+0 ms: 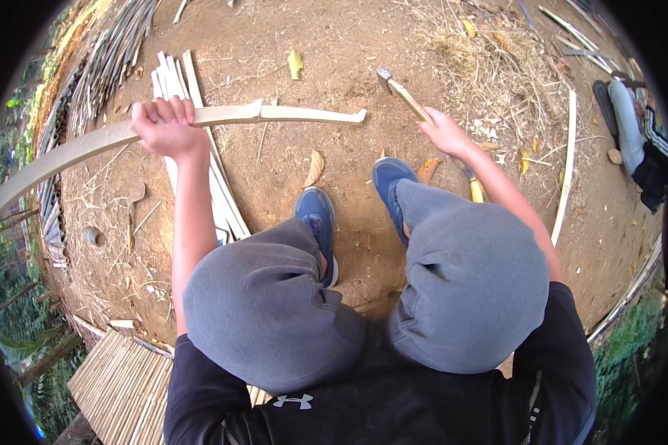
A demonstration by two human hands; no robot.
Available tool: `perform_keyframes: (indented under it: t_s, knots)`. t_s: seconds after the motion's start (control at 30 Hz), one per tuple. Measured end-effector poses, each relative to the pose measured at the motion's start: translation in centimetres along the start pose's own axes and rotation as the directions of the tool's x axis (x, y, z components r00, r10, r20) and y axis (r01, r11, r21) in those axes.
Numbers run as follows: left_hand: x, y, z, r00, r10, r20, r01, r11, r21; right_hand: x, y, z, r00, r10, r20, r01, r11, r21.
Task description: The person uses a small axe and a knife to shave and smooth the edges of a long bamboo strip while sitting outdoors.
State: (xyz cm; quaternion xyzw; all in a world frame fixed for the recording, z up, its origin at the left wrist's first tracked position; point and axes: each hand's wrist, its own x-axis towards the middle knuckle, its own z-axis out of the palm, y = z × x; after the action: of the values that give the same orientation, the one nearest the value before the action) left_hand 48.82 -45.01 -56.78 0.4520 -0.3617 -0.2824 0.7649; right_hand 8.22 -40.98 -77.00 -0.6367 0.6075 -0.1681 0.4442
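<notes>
My left hand (168,127) is wrapped round a long, pale split bamboo strip (304,113). The strip runs off past the left side; its other end, with a raised joint along it and a small hooked tip, reaches over the ground ahead of my feet. My right hand (447,133) grips the wooden handle of a hammer (407,98), its dark metal head pointing forward and left. Hammer and strip are apart. By my right forearm lies a yellow-handled tool (475,190), partly hidden behind my knee.
Pale split strips (219,182) lie beneath my left arm. A bundle of thin sticks (115,55) is at far left, a small trowel-like tool (133,204) at left. Dry straw (497,63) covers far-right ground. A slatted bamboo surface (119,386) is at lower left, clothing (631,133) at right.
</notes>
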Motion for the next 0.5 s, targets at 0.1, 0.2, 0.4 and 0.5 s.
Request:
perform_keyframes:
  t_s: [0.1, 0.2, 0.4, 0.5]
  knots:
    - [0.8, 0.7, -1.4, 0.999, -0.011, -0.038, 0.01, 0.999, -0.031, 0.7, -1.4, 3.7, 0.985, 0.154, 0.076, -0.161, 0.982, 0.103]
    - [0.9, 0.2, 0.5, 0.999, -0.048, -0.021, 0.046, 0.997, -0.069, 1.1, 3.3, 5.3, 0.998, 0.035, -0.053, -0.033, 0.999, 0.033]
    - [-0.2, -1.5, 0.7, 0.997, -0.027, 0.069, 0.035, 0.992, -0.121, -0.2, 2.6, 5.7, 0.992, 0.117, -0.053, -0.112, 0.989, 0.097]
    - [-0.3, -1.3, 0.5, 0.999, -0.024, 0.022, 0.026, 0.994, -0.11, -0.4, 0.9, 5.7, 0.994, 0.066, -0.09, -0.066, 0.998, -0.004]
